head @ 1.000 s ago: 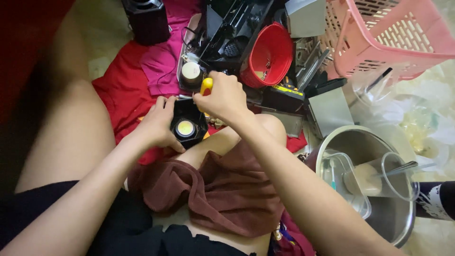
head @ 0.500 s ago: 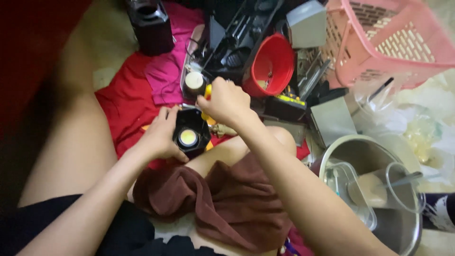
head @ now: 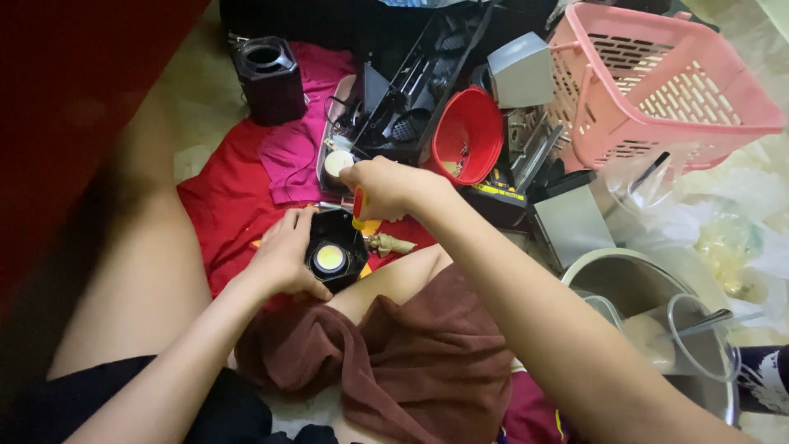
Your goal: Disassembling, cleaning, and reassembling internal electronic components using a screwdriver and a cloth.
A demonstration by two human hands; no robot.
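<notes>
Left hand (head: 283, 255) wraps its fingers round a black lamp housing (head: 335, 256), round yellow disc face-up, held just above the knee. Right hand (head: 386, 187) is closed round a screwdriver handle (head: 359, 210), orange and yellow, tip hidden. Housing looks rigid, light, smooth plastic; best held by its sides. Yellow-and-black label (head: 503, 191) lies below the red bowl (head: 467, 136); pink basket (head: 657, 90) at right.

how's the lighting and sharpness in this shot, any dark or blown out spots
Head view: the centre is evenly lit and fairly sharp, with the left hand around the black device and the right hand clear; the left edge falls into deep reddish shadow; plastic bags at right look washed out.
</notes>
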